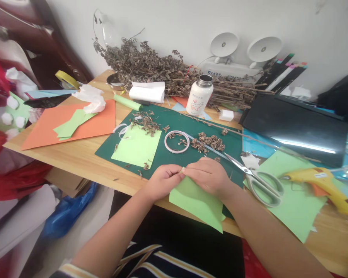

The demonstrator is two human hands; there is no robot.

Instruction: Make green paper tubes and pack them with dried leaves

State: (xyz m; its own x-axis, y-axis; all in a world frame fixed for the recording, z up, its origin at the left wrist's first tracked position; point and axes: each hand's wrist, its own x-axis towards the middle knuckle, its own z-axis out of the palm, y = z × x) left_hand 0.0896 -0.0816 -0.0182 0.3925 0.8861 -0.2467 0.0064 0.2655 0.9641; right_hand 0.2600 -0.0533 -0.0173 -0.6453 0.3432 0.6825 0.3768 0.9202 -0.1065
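At the front edge of the table, my left hand (165, 180) and my right hand (207, 175) meet with closed fingers on the top edge of a light green sheet of paper (198, 202). The sheet hangs down toward my lap. Beyond it, on a dark green cutting mat (127, 152), are a roll of tape (176, 151), crumpled dried leaves (210, 142) and a green paper square (140, 148) with dry twigs on it. Scissors (256, 179) with pale handles lie beside my right forearm. What my fingertips pinch is partly hidden.
A yellow glue gun (321, 179) rests on green paper at the right, near a dark glossy panel (295, 127). An uncapped white bottle (200, 96) stands before bundled dried plants (150, 63). Orange paper (101, 119) lies at the left.
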